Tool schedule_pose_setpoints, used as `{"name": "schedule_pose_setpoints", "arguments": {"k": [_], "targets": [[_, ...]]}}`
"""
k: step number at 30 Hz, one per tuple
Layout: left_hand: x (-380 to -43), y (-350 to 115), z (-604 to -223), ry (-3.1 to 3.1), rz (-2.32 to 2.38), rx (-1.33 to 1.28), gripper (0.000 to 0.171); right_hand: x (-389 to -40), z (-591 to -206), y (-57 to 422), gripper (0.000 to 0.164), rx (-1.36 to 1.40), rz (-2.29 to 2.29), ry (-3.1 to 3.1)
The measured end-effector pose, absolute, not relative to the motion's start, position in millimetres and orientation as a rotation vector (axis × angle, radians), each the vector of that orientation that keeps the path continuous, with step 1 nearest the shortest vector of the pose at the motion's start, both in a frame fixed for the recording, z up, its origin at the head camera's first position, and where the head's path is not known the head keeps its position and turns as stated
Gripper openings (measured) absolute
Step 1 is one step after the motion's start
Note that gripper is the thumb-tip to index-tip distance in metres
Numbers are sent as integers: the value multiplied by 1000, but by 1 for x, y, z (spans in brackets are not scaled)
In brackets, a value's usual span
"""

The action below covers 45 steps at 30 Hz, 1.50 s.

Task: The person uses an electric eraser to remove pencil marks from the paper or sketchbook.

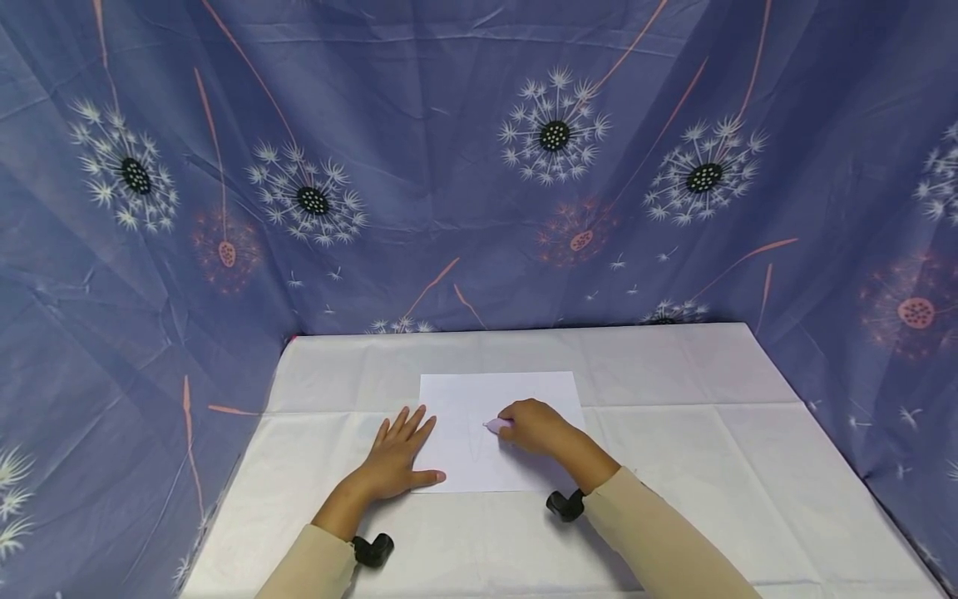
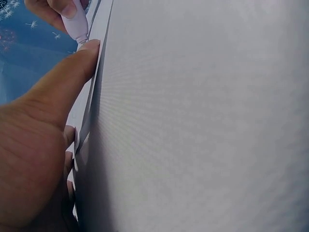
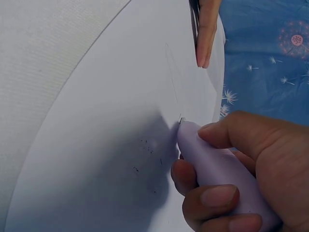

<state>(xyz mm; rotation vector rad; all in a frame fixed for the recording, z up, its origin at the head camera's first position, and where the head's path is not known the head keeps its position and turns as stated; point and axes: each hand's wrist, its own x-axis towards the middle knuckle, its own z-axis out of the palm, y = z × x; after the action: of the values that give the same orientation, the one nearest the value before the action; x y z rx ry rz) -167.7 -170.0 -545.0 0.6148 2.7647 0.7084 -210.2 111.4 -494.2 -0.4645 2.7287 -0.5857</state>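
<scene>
Lilac pen-style tool (image 3: 215, 162), stubby body, small metal-looking tip (image 3: 181, 120); exact type can't be told. Sits in the right hand's (image 1: 537, 426) grip, right of centre in the head frame: thumb along one side, fingers curled round the other. Tip sticks out past the fingers, aimed left in the head frame, at or just over the white paper sheet (image 1: 456, 395); contact not certain. Body runs from lower right up to centre in the right wrist frame.

Handling, judged: tool probably light, stiff, smooth, maybe a bit slippery; best held round the thick body near the front, clear of the tip. Sheet looks thin, bendy, easy to crease or tear; take it by its margins.

Left hand (image 1: 400, 457) pinches nothing: fingers spread, resting at the sheet's left edge, lower centre of the head frame. Sheet lies on the white-covered table (image 1: 674, 499).
</scene>
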Motion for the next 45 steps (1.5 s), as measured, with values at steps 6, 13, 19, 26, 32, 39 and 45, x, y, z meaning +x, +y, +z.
{"name": "schedule_pose_setpoints", "arguments": {"k": [6, 13, 19, 26, 32, 39, 45], "targets": [[-169, -169, -544, 2758, 688, 601, 94, -210, -495, 113, 30, -486, -601, 2719], [-168, -169, -544, 2760, 697, 603, 94, -207, -493, 113, 19, -556, -620, 2668], [-167, -170, -547, 2771, 722, 630, 95, -208, -494, 114, 26, -527, -619, 2694], [-167, -170, -547, 2771, 739, 639, 94, -220, -500, 114, 31, -428, -572, 2784], [-168, -170, -546, 2766, 676, 602, 95, -222, -502, 115, 30, -435, -584, 2776], [-168, -170, -546, 2776, 699, 615, 95, -216, -499, 115, 33, -441, -596, 2711], [-169, -169, -546, 2768, 685, 597, 95, -211, -495, 115, 29, -502, -597, 2702]]}}
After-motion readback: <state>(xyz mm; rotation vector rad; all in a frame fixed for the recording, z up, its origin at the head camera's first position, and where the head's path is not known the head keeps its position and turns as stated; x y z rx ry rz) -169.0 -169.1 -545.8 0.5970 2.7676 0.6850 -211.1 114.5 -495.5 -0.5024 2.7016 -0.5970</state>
